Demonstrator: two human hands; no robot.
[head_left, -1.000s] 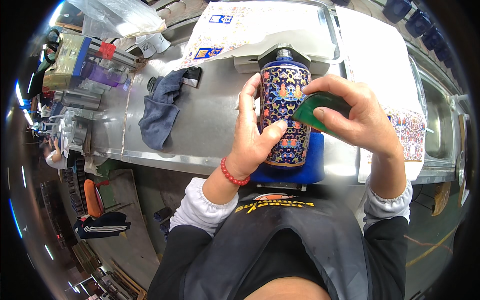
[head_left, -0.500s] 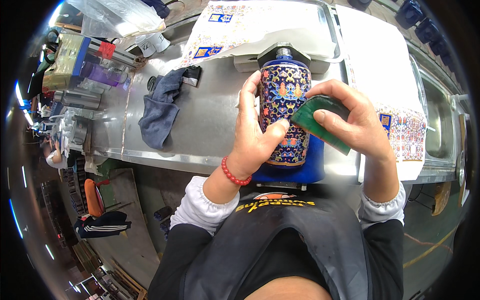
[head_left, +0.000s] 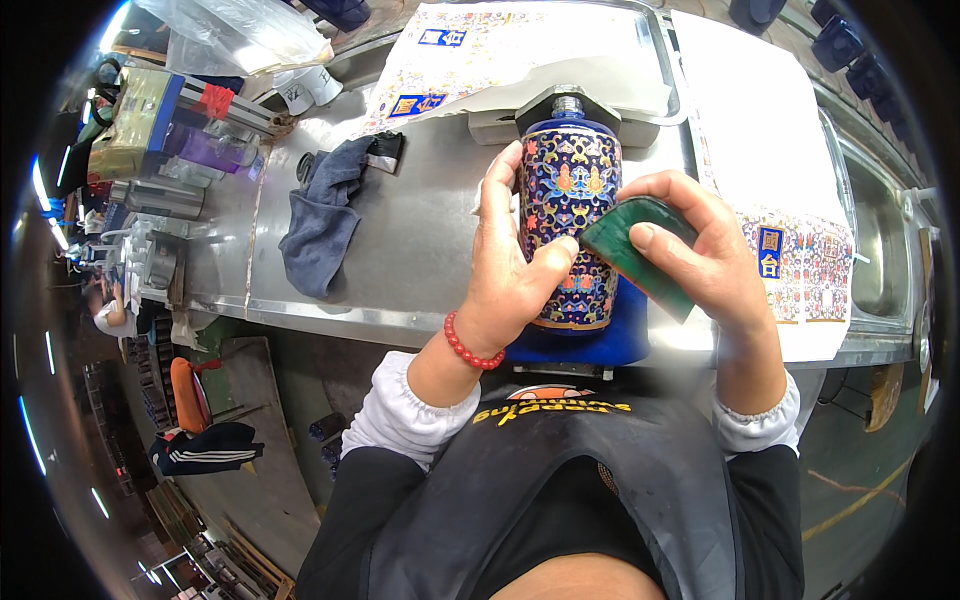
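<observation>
A tall blue bottle (head_left: 568, 190) covered in a colourful floral pattern lies on a blue pad (head_left: 620, 340) at the near edge of the metal table (head_left: 420, 260). My left hand (head_left: 510, 270) wraps the bottle's left side, thumb pressed on its front. My right hand (head_left: 700, 260) holds a flat green scraper (head_left: 625, 250) against the bottle's right side. A red bead bracelet (head_left: 468, 345) sits on my left wrist.
A blue-grey cloth (head_left: 320, 215) lies to the left on the table. Printed pattern sheets (head_left: 800, 255) lie at the right and at the back (head_left: 480, 50). Plastic bags and boxes (head_left: 170, 110) crowd the far left. A sink (head_left: 880, 240) is at the right.
My right hand has slid the green scraper a little down and left across the bottle. My left hand keeps its hold.
</observation>
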